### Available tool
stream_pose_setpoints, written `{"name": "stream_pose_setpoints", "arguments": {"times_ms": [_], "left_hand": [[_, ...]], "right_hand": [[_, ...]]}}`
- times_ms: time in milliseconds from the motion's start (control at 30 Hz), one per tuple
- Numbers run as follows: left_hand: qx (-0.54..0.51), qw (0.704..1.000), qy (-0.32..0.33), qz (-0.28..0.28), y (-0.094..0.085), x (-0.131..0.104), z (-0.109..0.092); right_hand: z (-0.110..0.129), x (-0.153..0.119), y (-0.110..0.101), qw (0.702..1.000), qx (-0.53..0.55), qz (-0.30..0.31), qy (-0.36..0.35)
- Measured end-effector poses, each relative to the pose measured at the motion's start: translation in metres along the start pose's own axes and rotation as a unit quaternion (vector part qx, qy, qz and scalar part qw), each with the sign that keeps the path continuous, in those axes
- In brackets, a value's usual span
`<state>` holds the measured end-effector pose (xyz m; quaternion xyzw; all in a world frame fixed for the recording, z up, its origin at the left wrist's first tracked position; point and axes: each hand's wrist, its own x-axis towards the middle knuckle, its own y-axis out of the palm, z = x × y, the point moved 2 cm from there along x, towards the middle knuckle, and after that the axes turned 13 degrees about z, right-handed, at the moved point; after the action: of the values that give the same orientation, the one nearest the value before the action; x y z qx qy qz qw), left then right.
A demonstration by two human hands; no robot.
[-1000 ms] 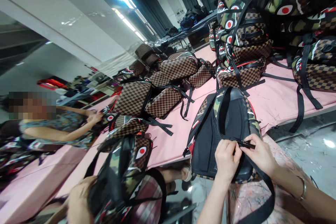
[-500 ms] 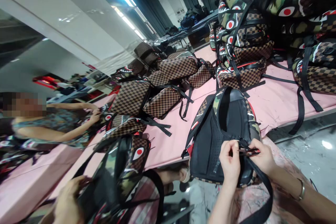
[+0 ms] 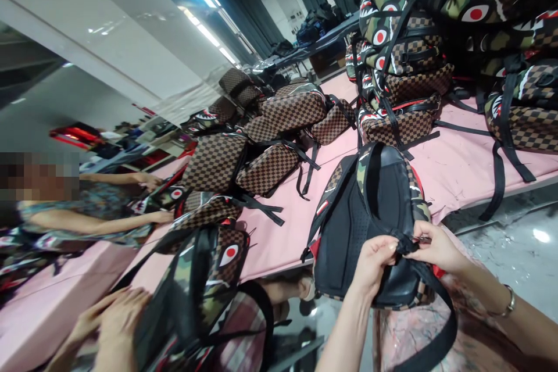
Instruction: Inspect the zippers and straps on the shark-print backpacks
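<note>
A backpack (image 3: pixel 370 226) with a black mesh back panel and camouflage and brown checkered sides hangs over the near edge of the pink table (image 3: pixel 453 168). My left hand (image 3: pixel 372 261) pinches its black shoulder strap (image 3: pixel 429 302) near a small buckle. My right hand (image 3: pixel 436 247) grips the same strap from the other side, the fingertips almost meeting. A bracelet circles my right wrist. The strap loops down past my right forearm.
Brown checkered backpacks (image 3: pixel 270 139) lie in a row across the table. A tall stack of shark-face camouflage backpacks (image 3: pixel 436 29) stands at the back right. A co-worker's hands (image 3: pixel 113 325) hold another backpack (image 3: pixel 196 290) at lower left; a second person (image 3: pixel 78 209) works at far left.
My hands have shifted slightly up the strap and pulled closer together at the buckle. The co-worker's hands at lower left have moved over their backpack.
</note>
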<state>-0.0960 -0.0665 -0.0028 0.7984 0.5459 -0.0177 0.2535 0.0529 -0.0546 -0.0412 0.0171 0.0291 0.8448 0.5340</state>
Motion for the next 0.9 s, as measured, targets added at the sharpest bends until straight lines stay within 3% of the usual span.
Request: {"name": "stream_pose_setpoints", "arguments": {"times_ms": [100, 300, 433, 633, 733, 900], "left_hand": [[-0.020, 0.997, -0.041, 0.057, 0.002, 0.000, -0.003], [0.084, 0.995, 0.022, -0.055, 0.013, -0.002, 0.003], [0.068, 0.997, 0.015, -0.028, 0.015, -0.005, 0.006], [-0.038, 0.996, -0.007, -0.086, 0.014, -0.005, 0.008], [-0.057, 0.992, -0.012, -0.108, 0.019, -0.004, 0.009], [-0.031, 0.993, -0.002, -0.115, 0.025, -0.005, 0.008]], "right_hand": [[-0.001, -0.002, 0.001, 1.000, 0.005, 0.008, 0.018], [-0.002, -0.001, 0.004, 1.000, 0.019, 0.008, 0.019], [-0.003, -0.008, -0.003, 0.998, -0.015, 0.001, 0.059], [0.000, -0.046, -0.027, 0.977, -0.173, -0.126, -0.006], [0.008, -0.062, -0.031, 0.953, -0.282, -0.092, -0.058], [0.021, -0.064, -0.032, 0.935, -0.346, -0.009, -0.080]]}}
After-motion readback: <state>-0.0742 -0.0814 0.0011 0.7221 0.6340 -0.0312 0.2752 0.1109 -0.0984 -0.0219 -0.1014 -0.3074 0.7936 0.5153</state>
